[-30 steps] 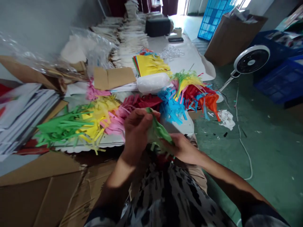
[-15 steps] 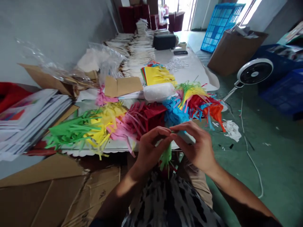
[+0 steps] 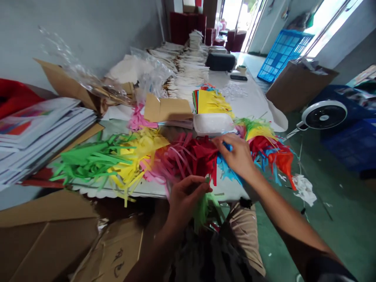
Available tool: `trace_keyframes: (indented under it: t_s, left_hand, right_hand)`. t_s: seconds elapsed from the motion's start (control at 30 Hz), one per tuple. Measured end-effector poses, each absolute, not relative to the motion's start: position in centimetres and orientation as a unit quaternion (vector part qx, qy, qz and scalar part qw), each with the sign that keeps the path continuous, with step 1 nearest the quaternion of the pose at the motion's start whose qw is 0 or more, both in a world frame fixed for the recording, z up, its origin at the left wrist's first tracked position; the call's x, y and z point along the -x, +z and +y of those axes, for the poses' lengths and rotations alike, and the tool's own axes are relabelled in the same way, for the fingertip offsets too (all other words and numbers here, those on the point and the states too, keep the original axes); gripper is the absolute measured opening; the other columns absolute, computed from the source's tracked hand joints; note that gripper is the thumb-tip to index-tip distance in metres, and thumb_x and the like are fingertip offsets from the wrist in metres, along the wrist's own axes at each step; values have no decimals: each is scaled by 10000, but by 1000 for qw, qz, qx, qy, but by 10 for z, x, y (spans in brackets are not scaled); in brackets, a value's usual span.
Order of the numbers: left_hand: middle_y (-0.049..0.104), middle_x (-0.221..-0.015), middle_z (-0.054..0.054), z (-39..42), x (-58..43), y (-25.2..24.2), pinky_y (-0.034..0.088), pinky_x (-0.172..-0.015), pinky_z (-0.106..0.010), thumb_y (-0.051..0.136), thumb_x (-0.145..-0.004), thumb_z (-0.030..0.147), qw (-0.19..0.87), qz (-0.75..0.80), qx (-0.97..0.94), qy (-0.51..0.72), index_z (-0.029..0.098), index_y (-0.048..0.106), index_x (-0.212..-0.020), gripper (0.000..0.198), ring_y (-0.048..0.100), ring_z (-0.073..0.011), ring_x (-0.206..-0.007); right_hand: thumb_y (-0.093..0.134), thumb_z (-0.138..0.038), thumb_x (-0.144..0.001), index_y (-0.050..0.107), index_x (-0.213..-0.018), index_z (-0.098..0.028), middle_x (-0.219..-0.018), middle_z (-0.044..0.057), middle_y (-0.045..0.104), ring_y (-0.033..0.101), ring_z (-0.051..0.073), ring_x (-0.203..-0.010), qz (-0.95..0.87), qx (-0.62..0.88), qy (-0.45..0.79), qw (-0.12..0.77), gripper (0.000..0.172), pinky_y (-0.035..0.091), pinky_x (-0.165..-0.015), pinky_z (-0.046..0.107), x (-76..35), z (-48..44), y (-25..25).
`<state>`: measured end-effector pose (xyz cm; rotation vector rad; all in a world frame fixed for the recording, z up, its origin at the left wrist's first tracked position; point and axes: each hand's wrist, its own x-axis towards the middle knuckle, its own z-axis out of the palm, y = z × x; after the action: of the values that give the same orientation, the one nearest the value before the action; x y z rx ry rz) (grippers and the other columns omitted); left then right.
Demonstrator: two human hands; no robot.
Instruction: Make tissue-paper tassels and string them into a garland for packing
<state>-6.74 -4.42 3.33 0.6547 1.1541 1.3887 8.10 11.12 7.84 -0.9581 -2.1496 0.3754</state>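
Left hand (image 3: pixel 188 199) clenched on green fringed paper (image 3: pixel 204 211), right hand (image 3: pixel 236 154) reaching over the table (image 3: pixel 147 190)
From the left: a stack of booklets (image 3: pixel 44 135), then yellow and red paper fringes (image 3: pixel 185 158) heaped on the table. The green fringed paper hangs in the left hand, just off the table edge. The right fingers touch blue paper strips (image 3: pixel 227 168); whether they grip, I cannot tell.

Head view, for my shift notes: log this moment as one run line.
left hand: holds green paper fringe | right hand: touching blue paper fringe
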Motion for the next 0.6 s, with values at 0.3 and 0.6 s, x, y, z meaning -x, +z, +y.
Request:
trace_keyframes:
  t_s: [0.3,0.6]
  left_hand:
    - [699,-723,7,-63,93,11,480,-623,-200,908,-764,402,559,517,-250,598,213,765,-835,247,621,-121,-662]
    - [684,-712,11,-55,100,10,477,-610,-217,877,-804,436,587,490,-236,600,212,750,-882,269,596,-119,-631]
  right_hand:
    - [695,-308,-929,822,-1024,-148,-1106,190,797,709,308,-1113,-814,566,80,103,225,499,-932,363,-1,239,62]
    - [571,-263,-998,779,-1126,-148,-1097,124,799,718,234,-1008,-806,542,105,213,270,503,-908,333,-25,207,72]
